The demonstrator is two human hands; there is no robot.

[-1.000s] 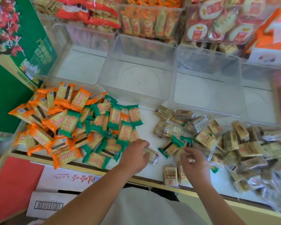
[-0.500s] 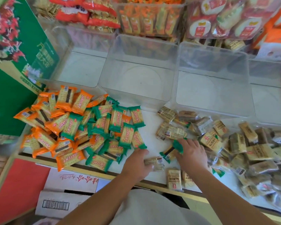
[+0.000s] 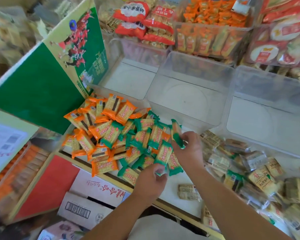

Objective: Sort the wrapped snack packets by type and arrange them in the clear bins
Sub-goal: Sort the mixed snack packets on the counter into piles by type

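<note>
Right hand (image 3: 187,149) is curled round one green-ended cracker packet (image 3: 176,134), held tilted over the right edge of the mixed heap (image 3: 128,135). Left hand (image 3: 150,181) appears to pinch the crimped end of a second green packet (image 3: 163,155) lying on the heap; the grip is partly hidden. I'd lift by the crimped seals, since the cracker middles are likely brittle, and lay the packets flat in the empty clear bin (image 3: 189,101) just behind. Film is glossy, probably slippery. Orange packets (image 3: 109,110) are the same flat rectangle.

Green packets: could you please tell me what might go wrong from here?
The right hand holds one green packet by one end; it might slip. Green and orange packets overlap, so a grab could drag orange along. Packets at the front edge of the shelf could be knocked off.
</note>
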